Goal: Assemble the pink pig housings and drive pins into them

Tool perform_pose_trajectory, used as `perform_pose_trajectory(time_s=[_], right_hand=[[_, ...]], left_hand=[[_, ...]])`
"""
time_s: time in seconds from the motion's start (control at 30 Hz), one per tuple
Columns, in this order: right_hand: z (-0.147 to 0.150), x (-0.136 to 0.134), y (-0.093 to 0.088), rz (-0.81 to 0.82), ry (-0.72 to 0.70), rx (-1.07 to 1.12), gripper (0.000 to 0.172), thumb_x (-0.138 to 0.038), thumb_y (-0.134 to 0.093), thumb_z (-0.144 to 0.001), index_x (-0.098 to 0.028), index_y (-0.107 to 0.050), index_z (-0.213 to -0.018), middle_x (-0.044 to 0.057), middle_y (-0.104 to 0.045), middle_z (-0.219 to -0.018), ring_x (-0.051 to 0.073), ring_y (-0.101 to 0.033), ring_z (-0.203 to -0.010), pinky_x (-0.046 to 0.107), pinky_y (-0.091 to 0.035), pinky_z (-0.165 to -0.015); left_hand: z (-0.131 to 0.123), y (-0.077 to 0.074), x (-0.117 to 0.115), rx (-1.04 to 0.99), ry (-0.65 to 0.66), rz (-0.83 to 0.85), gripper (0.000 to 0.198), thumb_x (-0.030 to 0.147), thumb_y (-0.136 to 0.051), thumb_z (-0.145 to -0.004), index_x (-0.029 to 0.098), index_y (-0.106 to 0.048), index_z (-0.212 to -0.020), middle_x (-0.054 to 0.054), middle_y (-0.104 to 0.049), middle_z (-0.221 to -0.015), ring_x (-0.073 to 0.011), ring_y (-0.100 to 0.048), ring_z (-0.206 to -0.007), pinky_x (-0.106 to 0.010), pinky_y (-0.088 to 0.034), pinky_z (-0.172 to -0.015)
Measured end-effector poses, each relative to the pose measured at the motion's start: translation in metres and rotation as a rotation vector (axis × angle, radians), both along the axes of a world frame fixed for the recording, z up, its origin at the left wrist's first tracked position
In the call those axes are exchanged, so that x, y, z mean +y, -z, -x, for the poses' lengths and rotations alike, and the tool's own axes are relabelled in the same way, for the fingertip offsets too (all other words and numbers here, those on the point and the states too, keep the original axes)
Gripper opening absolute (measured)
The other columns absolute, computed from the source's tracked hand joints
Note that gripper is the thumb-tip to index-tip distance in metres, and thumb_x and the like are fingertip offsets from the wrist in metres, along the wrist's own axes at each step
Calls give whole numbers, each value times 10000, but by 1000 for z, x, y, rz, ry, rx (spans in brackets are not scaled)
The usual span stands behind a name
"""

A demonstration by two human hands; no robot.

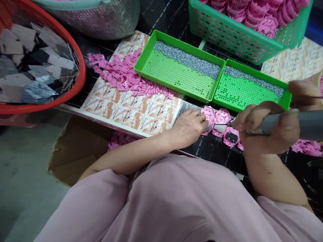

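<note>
My right hand (272, 129) is wrapped round a grey electric screwdriver (311, 125), whose thin bit points left. The bit's tip reaches a pink plastic casing (222, 117) with a light metal plate across its lower part. My left hand (189, 127), a ring on one finger, has its fingers curled down onto the leftmost pink casing (208, 113) and partly covers it. To the right, another pink casing (231, 137) carries a dark, shiny plate. More pink pieces run on under my right wrist, mostly hidden.
Two green trays (176, 88) with heaps of small screws (188, 60) stand behind the casings. Small pink parts (121, 72) lie to the left. A red basket (82, 77) holds metal plates; a green basket (234, 43) holds pink casings. Another person's hand (305, 92) shows at right.
</note>
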State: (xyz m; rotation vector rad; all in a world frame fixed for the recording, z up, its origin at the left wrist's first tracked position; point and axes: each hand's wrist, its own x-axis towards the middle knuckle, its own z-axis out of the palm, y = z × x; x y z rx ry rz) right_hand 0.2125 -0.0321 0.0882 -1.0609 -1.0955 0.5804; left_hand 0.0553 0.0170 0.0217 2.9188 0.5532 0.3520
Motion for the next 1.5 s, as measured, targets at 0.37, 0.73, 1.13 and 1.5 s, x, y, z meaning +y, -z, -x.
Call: perform_pose_trajectory(time_s=[0.37,0.73,1.13,1.5], right_hand=[[6,8,11,-218,-109,63,333,-288,-601,-823,-386,-567,-1139,-103,-463,-442,101,-338,-255,235,-331,-253],[6,3,12,-232,-189,68,307,-261,-608,-823,-376,-597,-1108,-96,-478,-461,101,-366,-268,224,-339,-251],[-1,-9,3,-109,-101,9,280,-404,-570,-855,-251,-616,-625,-45,-406,-453,105,-418,-336,269,-340,-308],[5,-16,-9,-196,-264,133,36,-290,-629,-830,-266,-648,-810,-60,-493,-510,90,-429,-356,238,-392,-327]], left_hand=[[0,1,0,-8,2,-15,142,213,-592,-906,143,-706,-957,-74,-693,-906,-220,-605,-900,-348,-441,-762],[0,-1,0,11,4,-6,132,208,-608,-888,150,-701,-962,-59,-697,-920,-226,-604,-912,-348,-432,-752],[1,-4,0,11,15,7,173,257,-577,-926,139,-687,-987,-70,-694,-934,-220,-591,-921,-340,-414,-798],[-1,-5,-8,-190,-45,13,216,346,-577,-944,182,-716,-962,-48,-679,-942,-196,-571,-895,-315,-389,-737]])
